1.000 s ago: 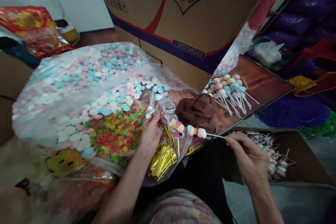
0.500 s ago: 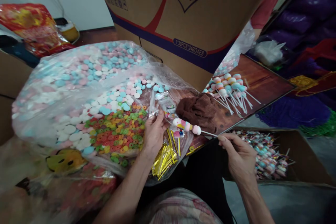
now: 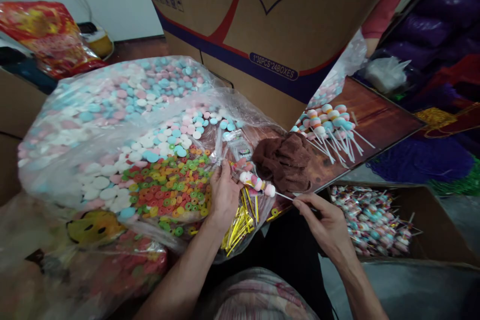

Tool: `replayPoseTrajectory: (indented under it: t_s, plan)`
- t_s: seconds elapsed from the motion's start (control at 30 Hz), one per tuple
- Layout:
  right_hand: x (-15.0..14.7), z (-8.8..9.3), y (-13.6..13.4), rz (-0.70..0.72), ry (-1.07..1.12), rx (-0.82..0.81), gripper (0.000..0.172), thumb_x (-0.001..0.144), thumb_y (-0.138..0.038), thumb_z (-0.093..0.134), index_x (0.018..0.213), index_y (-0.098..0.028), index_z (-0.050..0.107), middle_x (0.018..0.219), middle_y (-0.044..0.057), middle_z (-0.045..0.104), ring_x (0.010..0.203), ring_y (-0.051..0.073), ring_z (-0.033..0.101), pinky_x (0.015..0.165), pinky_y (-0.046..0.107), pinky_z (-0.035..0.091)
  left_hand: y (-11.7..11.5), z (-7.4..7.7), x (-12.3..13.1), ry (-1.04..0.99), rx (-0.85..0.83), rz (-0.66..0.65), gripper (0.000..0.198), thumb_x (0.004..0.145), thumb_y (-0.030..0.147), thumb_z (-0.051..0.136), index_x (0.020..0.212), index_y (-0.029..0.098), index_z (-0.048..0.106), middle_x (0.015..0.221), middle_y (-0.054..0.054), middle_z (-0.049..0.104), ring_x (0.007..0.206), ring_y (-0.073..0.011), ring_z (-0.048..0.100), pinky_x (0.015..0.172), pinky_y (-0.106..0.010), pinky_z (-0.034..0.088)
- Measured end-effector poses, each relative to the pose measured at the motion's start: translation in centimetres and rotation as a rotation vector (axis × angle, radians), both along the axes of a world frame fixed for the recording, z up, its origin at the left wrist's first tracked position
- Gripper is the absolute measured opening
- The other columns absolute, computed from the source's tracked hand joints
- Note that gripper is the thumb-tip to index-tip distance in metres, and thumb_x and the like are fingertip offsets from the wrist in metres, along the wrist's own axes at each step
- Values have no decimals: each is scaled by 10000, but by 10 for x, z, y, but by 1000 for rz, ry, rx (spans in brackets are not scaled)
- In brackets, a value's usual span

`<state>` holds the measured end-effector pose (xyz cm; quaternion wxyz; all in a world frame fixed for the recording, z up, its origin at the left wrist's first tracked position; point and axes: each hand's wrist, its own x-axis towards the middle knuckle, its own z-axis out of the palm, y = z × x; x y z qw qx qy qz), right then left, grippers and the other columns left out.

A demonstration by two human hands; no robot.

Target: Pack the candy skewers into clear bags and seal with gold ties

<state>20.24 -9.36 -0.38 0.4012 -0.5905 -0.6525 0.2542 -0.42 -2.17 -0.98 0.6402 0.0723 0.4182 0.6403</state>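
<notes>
My right hand (image 3: 326, 220) pinches the white stick of a marshmallow lollipop (image 3: 258, 184), its pastel pieces pointing left. My left hand (image 3: 225, 192) is closed at the thumb and fingers on a small clear printed wrapper (image 3: 242, 164), partly hidden by the fingers. The lollipop's far end is close to this wrapper; whether it sits inside is unclear. Below lie gold twist ties (image 3: 238, 230). Left of my left hand are ring-shaped gummies (image 3: 168, 192) and pastel marshmallow discs (image 3: 150, 135) in a large clear plastic bag (image 3: 48, 125).
A brown cloth (image 3: 285, 157) lies beyond the lollipop, with several unwrapped lollipops (image 3: 330, 125) on the table farther right. A cardboard box (image 3: 442, 230) of wrapped lollipops stands at right. A big carton (image 3: 232, 15) blocks the back; another person's arm (image 3: 371, 45) shows behind it.
My right hand has moved left, bringing the lollipop closer to my left hand. My left hand has barely shifted and stays closed.
</notes>
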Motion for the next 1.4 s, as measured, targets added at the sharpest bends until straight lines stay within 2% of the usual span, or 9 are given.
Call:
replayPoseTrajectory:
  t_s: [0.27,0.4,0.53,0.63,0.7,0.8,0.93,1.1,1.4]
  plan:
    - [-21,-1,-6,93,22,54,103,907,-226,582,897,-179,674,773,15,691,600,107,604,607,207,461,-2,4,9,22,48,-44,272,789,407,732,819,158,624,800,-65,727,782,-184,705,735,-308,547]
    - [-30,4,-13,92,194,-208,193,922,-313,565,835,-173,665,545,-34,527,485,87,465,507,215,364,-4,6,10,4,64,-51,270,796,404,725,838,161,616,798,-55,715,753,-177,697,699,-292,536]
    - [-39,-1,-18,86,632,-555,296,905,-427,578,785,-160,623,443,-77,379,415,61,295,431,210,211,-4,10,9,26,85,-87,298,807,445,703,842,164,612,821,-50,699,767,-177,697,638,-257,511]
    - [-48,-7,-18,68,855,-651,313,877,-455,602,810,-150,615,425,-102,337,382,44,206,409,203,165,-6,13,10,48,83,-108,319,809,471,692,834,164,607,833,-41,682,788,-176,696,599,-234,492]
    - [-53,-8,-18,41,826,-600,317,874,-459,606,802,-150,604,435,-99,350,383,47,224,404,199,172,-7,15,10,43,81,-135,334,802,485,694,830,164,606,833,-34,668,758,-162,686,537,-211,457]
    - [-60,-7,-17,16,552,-405,304,900,-428,583,756,-161,586,486,-68,419,436,66,343,425,197,256,-8,15,11,31,102,-176,352,788,501,701,791,165,597,773,-19,639,692,-145,663,476,-203,410]
    - [-60,-8,-14,59,159,-120,223,950,-320,509,809,-181,613,531,-54,472,469,81,445,464,193,363,-8,11,8,13,105,-197,394,764,486,730,665,155,541,699,-13,603,692,-154,663,532,-223,444]
    - [-46,-9,-11,120,-167,178,123,946,-207,499,936,-188,621,656,-5,625,514,96,572,530,192,448,-7,7,5,-35,80,-238,362,759,454,747,692,147,569,686,-19,615,731,-180,679,631,-267,489]
    - [-83,-22,-3,76,-340,306,230,957,-125,405,932,-136,633,576,23,612,454,106,563,479,200,419,-14,10,14,-2,65,-290,329,769,446,735,808,147,604,705,-28,651,776,-195,701,767,-321,544]
